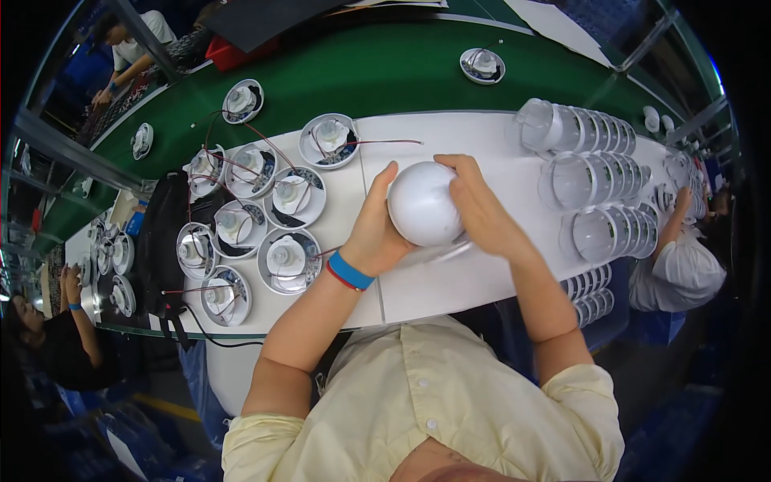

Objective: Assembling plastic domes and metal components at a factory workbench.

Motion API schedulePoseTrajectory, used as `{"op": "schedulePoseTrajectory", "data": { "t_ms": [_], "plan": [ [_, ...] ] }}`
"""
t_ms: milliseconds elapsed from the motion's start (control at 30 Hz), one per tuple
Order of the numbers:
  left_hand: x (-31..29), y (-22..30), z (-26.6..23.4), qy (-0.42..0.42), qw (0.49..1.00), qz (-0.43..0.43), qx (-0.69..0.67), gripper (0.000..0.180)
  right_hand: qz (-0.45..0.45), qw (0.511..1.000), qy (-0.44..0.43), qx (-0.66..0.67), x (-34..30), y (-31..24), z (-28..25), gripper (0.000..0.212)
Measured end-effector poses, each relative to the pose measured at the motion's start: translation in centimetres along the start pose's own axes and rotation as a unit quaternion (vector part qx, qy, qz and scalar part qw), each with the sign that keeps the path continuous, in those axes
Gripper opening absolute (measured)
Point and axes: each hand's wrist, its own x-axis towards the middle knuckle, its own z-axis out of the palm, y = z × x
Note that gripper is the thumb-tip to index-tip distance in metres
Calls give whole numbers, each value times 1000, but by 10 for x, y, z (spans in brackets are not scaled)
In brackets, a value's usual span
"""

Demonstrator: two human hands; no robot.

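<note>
Between my two hands, above the white tabletop, is a smooth white round housing (427, 204), its domed side facing up. My left hand (377, 233) cups its left side, with a blue band and a red band on the wrist. My right hand (486, 210) presses against its right side with the fingers bent over the edge. A clear plastic rim shows just under the housing; how the two are joined is hidden. To the left of my left hand sit several open white bowl-shaped housings (295, 198) with white inner parts, circuit pieces and thin red and black wires.
Stacked clear plastic cups (598, 178) lie in rows at the right. Behind the white table (474, 132) runs a green conveyor belt (361, 76) carrying a few wired housings (483, 66). A black bag (165, 241) stands at the left. Other people work at both sides.
</note>
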Motion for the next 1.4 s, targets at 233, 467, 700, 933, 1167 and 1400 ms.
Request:
{"op": "schedulePoseTrajectory", "data": {
  "t_ms": [233,467,700,933,1167,1400],
  "plan": [
    [3,-11,-5,11,998,4,60,65,126,974,-12,186,-13,11,-2,58],
    [8,-32,-46,79,879,289,372,54,5,935,259,243,90,17,-42,71],
    [10,-38,-45,105,782,310,531,29,146,945,207,207,283,168,-42,86],
    [-8,-27,-27,116,760,320,553,27,71,993,94,8,261,133,-9,63],
    [-13,-22,-12,84,751,329,567,22,169,952,-249,59,226,88,51,34],
    [-2,-13,-1,171,603,456,632,24,104,947,-212,216,198,91,83,51]
  ]
}}
